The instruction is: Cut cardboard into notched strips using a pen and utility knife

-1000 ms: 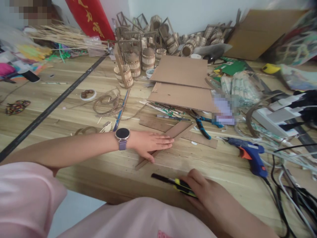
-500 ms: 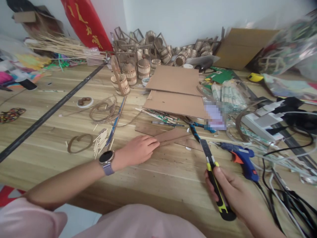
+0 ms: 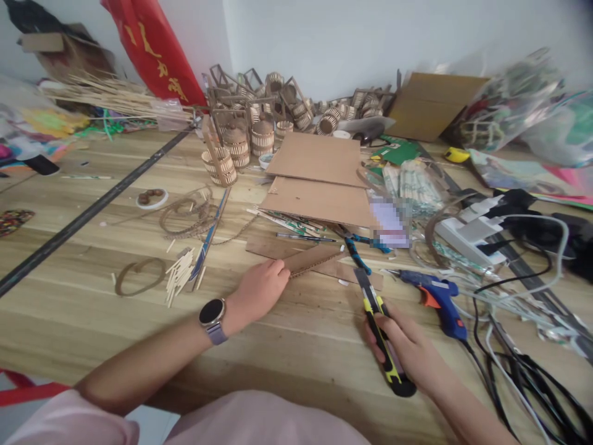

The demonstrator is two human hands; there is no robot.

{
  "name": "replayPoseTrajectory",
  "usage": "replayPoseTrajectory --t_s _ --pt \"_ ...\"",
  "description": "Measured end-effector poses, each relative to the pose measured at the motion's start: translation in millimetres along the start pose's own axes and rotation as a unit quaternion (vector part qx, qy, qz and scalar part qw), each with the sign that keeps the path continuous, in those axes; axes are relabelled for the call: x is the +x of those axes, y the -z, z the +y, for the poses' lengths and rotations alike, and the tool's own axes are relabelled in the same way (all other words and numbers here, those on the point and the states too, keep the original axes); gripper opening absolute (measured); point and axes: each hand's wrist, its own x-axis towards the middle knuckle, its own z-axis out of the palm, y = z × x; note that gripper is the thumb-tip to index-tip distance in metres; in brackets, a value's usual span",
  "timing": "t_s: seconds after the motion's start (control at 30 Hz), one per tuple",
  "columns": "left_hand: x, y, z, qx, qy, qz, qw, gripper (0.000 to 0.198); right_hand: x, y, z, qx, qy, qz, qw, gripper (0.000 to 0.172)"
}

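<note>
My left hand (image 3: pixel 260 289), with a watch on the wrist, is closed on the left end of a cardboard strip (image 3: pixel 311 259). The strip is tilted, its corrugated edge showing, and another flat cardboard piece (image 3: pixel 264 247) lies under it on the table. In my right hand (image 3: pixel 403 343) is a yellow and black utility knife (image 3: pixel 386 346), gripped by its handle. Its blade is out and points up and away, just right of the cardboard pieces and apart from the held strip. Part of the left fingers is hidden behind the hand.
A blue hot glue gun (image 3: pixel 435 296) and cables lie right of the knife. Pliers (image 3: pixel 356 250) and a pen (image 3: pixel 306 237) are beyond the strip, before large cardboard sheets (image 3: pixel 319 157). Left are short sticks (image 3: pixel 180 275) and a ruler (image 3: pixel 210 238). Small wooden buckets (image 3: pixel 220 165) stand behind.
My left hand has turned and tilted the cardboard strip, so its corrugated edge now shows. The knife has moved left towards it, while the whole view has shifted slightly.
</note>
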Motion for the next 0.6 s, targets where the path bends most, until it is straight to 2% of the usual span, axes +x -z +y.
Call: replayPoseTrajectory --t_s 0.1,0.17,0.23,0.3,0.37,0.4,0.47,0.53,0.57,0.6 --pt "-1.6 6.0 -3.5 -0.106 0.048 0.015 0.993 0.017 4.1 9.8 -0.6 -0.03 0.009 -0.013 0.999 0.024" --pt "-4.1 9.3 -6.0 -0.224 0.086 0.028 0.97 0.013 9.5 14.8 0.4 -0.056 0.016 -0.013 0.998 0.02" --pt "-7.5 10.6 -6.5 -0.377 0.107 0.008 0.92 0.012 17.0 19.3 4.5 -0.108 0.035 -0.001 0.994 0.018" --pt "-11.1 10.4 -4.3 -0.527 0.112 -0.041 0.841 0.012 25.1 24.1 10.7 -0.171 0.054 0.008 0.984 0.017" --pt "-14.3 9.9 -0.1 -0.628 0.119 -0.078 0.765 0.016 32.0 28.8 15.4 -0.225 0.078 0.023 0.971 0.017" --pt "-15.5 10.1 2.2 -0.657 0.126 -0.085 0.738 0.021 34.3 30.4 16.0 -0.25 0.1 0.041 0.962 0.018" --pt "-17.4 11.6 6.5 -0.694 0.134 -0.074 0.703 0.029 36.1 30.0 11.2 -0.302 0.157 0.114 0.933 0.024" --pt "-18.9 14.5 9.9 -0.714 0.13 -0.055 0.686 0.034 34.0 21.4 -1.6 -0.318 0.205 0.186 0.907 0.028" --pt "-20.0 16.2 11.2 -0.719 0.127 -0.046 0.682 0.035 31.8 13.3 -10.2 -0.302 0.211 0.199 0.908 0.03" --pt "-21.4 18.0 12.4 -0.722 0.123 -0.045 0.68 0.036 29.3 2.7 -19.6 -0.257 0.211 0.183 0.925 0.031"
